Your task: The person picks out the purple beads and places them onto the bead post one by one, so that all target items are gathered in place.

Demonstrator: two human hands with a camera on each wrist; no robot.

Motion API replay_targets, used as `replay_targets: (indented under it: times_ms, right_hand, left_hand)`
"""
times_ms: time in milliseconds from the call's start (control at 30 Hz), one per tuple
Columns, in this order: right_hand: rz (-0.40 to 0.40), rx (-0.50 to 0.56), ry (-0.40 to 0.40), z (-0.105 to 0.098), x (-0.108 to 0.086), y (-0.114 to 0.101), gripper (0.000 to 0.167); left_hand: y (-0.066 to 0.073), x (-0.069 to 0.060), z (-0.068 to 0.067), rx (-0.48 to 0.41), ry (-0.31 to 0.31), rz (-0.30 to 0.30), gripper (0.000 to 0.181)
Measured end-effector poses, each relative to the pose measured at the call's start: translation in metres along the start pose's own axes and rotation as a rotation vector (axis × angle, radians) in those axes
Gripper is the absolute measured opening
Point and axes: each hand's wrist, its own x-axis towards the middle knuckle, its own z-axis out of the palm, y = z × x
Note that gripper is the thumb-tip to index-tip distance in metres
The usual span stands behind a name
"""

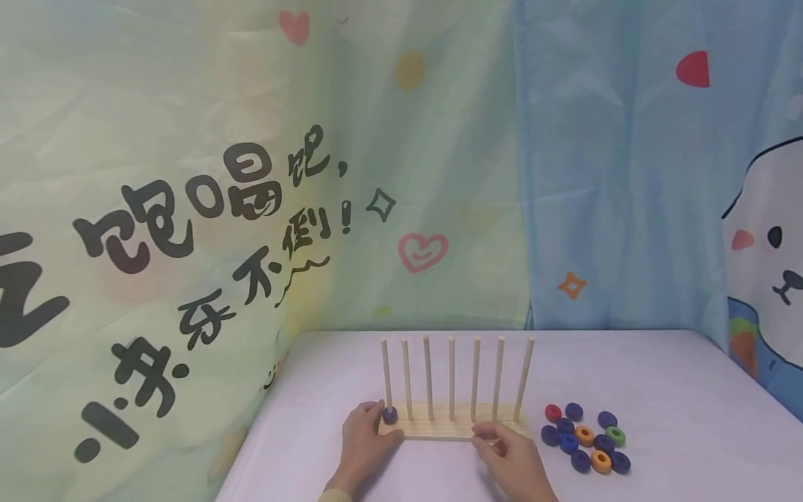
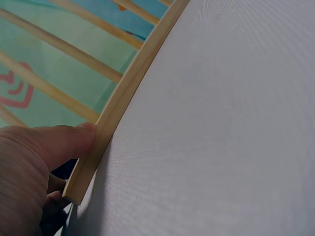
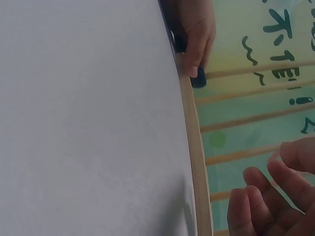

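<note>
A wooden base (image 1: 433, 429) with several upright pegs stands on the table; a dark blue bead (image 1: 390, 416) sits at the bottom of its leftmost peg. My left hand (image 1: 366, 440) grips the base's left end, the thumb on its front edge, as the left wrist view also shows at the base (image 2: 118, 105) and hand (image 2: 44, 152). By the front edge, right of the middle, is my right hand (image 1: 511, 457), fingers loosely bent and holding nothing. In the right wrist view the fingers of this hand (image 3: 275, 191) are apart from the pegs.
Right of the base lies a loose group of beads: a red bead (image 1: 553, 413), a green bead (image 1: 615, 437), an orange bead (image 1: 601, 461) and several blue ones. A printed curtain (image 1: 439, 174) hangs behind the pale table (image 1: 684, 418).
</note>
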Motion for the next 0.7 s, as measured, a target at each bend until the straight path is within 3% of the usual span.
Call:
replay_targets:
  times_ms: [400, 700]
  right_hand:
    - [0.051, -0.11, 0.017, -0.011, 0.0, 0.027, 0.014]
    - [0.076, -0.145, 0.047, -0.031, 0.012, 0.034, 0.019]
  left_hand:
    - [0.0, -0.004, 0.005, 0.007, -0.029, -0.034, 0.065]
    - [0.0, 0.0, 0.001, 0.013, 0.009, 0.003, 0.065]
